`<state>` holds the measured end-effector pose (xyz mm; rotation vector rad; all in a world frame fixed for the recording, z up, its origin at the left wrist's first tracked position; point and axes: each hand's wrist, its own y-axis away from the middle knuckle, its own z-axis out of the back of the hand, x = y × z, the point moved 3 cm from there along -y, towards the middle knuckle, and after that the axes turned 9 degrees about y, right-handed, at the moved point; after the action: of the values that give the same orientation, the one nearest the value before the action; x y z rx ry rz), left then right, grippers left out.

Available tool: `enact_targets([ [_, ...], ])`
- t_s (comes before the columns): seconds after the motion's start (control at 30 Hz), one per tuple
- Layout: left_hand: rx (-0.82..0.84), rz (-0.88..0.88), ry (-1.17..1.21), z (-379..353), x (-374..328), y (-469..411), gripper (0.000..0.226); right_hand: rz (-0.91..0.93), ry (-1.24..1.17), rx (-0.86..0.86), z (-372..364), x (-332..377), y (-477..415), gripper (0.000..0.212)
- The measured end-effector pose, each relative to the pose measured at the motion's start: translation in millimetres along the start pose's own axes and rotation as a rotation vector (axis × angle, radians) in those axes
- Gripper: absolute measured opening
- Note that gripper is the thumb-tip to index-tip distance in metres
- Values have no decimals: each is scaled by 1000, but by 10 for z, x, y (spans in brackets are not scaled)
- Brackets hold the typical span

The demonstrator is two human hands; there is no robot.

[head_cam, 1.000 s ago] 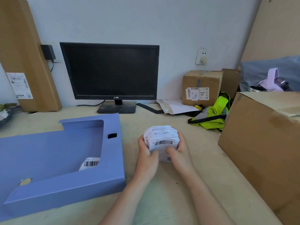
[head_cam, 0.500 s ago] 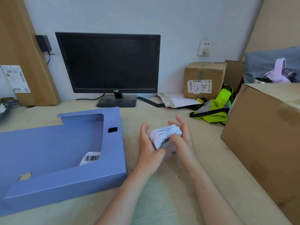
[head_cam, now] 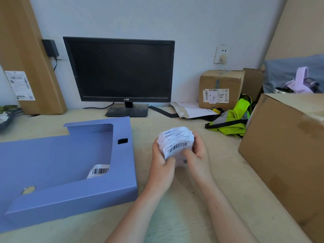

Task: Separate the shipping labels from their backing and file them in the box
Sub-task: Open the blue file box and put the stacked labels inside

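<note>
White paper fills both hands: the stack of shipping labels is held up off the desk, just right of the box and apart from it. The left hand curls round the stack's left edge, with its thumb across the lower front, so it seems to be the support hand, keeping the sheets squared and tilted toward the camera so the barcode can be read. The right hand wraps the opposite edge, its thumb lying on the front sheet below the barcode. That looks like a thumb placed to work a corner loose and peel the top label from its backing. The top edges fan out slightly, which would make a single sheet easier to catch. Whether a corner is already lifted is too blurred to tell. The blue box lies flat and open with its cut-out side up, close to the left hand, probably so each freed label needs only a short reach. One label already lies inside, near the right wall. With so thick a stack left in hand, the task looks barely begun. A big carton crowds the right side and a dark monitor stands behind, which leaves the middle of the desk as the working space.
</note>
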<state>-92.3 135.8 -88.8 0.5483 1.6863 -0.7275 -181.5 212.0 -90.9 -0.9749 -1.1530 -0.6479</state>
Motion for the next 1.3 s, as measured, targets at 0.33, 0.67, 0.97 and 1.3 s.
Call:
enact_targets([
  [0.33,66,62,109,-51,27,-10,78,-29,-43,23,-5,31,39,66],
  [0.67,116,61,119,-52,-1,7,99,-52,-33,-13,14,17,54,64],
  [0.97,136,0,107,-38,-72,20,86,-23,-45,-20,-31,94,95,41],
  [1.3,126,-18,45,-32,-23,11,67,-57,14,-24,-19,-8,56,46],
])
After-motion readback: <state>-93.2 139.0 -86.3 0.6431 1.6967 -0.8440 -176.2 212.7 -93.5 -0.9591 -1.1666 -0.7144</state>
